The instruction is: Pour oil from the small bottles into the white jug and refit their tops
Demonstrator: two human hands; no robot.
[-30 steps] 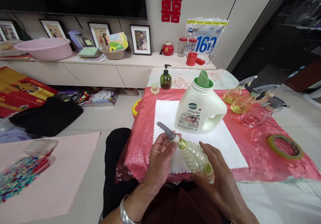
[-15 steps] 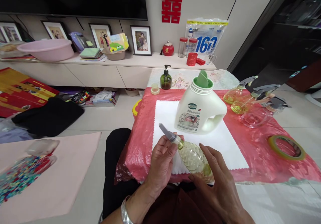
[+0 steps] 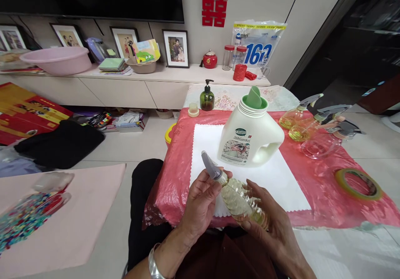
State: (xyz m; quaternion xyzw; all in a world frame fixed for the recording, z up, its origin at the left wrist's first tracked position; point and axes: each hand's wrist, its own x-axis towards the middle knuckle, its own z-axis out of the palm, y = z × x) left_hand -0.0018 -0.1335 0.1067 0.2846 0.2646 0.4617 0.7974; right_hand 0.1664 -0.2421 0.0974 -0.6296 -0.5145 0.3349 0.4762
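Observation:
A clear, ridged oil bottle (image 3: 239, 199) with a grey spout lies tilted in front of me, its spout pointing up and left. Pale yellow liquid shows inside it. My left hand (image 3: 204, 191) pinches the neck just below the grey spout. Around the lower body curls my right hand (image 3: 268, 220), thumb on the near side and fingers on the far side. Just beyond stands a large white detergent jug (image 3: 251, 133), upright on a white cloth (image 3: 203, 141), with a green piece in its open mouth.
Three similar clear bottles with grey tops, one a pinkish bottle (image 3: 321, 145), stand at the right. A tape roll (image 3: 359, 183) lies nearer on the red plastic sheet (image 3: 325, 187). At the back left are a green pump bottle (image 3: 207, 99) and a small cap (image 3: 193, 110).
My right hand has closed in around the bottle's lower body, where its fingers were more spread. The bottle has turned a little in my hands. The jug has not moved.

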